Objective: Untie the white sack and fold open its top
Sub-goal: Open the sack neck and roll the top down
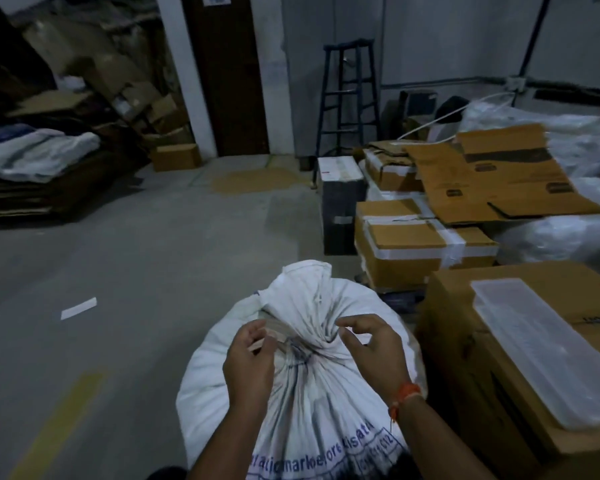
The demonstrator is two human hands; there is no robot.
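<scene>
Left hand (248, 362) pinching tie (271, 336), right hand (374, 344) loosely curled, at white sack (291, 393) neck.

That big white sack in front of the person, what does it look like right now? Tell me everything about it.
The bulging white woven sack stands upright on the grey floor, beside brown cardboard boxes. Blue printed lettering runs across its lower side. Its neck is still gathered into tight creases, with a loose tuft of fabric sticking up above. The left hand pinches a pale strip at the neck; the right hand hovers with curled fingers at the gathers, contact unclear.
</scene>
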